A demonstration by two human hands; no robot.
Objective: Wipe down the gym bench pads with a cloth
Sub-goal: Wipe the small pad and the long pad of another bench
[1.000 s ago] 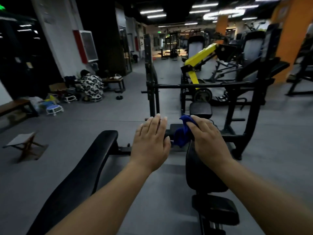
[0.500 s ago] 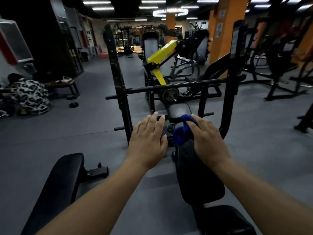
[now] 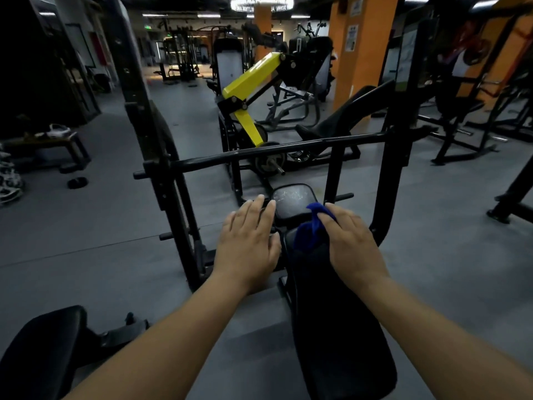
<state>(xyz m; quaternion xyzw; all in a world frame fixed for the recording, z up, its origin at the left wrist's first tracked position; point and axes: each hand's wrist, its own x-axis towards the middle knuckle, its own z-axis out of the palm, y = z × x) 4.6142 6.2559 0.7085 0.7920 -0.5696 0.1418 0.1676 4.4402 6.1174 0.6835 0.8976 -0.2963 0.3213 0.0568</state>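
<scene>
- Two pads lie in line ahead: long back pad (image 3: pixel 331 327) under my right hand (image 3: pixel 353 243), small seat pad (image 3: pixel 291 202) just beyond.
- Right hand presses blue cloth (image 3: pixel 310 229) flat, fingers together.
- Left hand (image 3: pixel 249 245) spread, empty, beside the pad.

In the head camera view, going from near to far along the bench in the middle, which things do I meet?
Long back pad → right hand on the blue cloth → small scuffed pad → black crossbar → yellow machine arm.
</scene>
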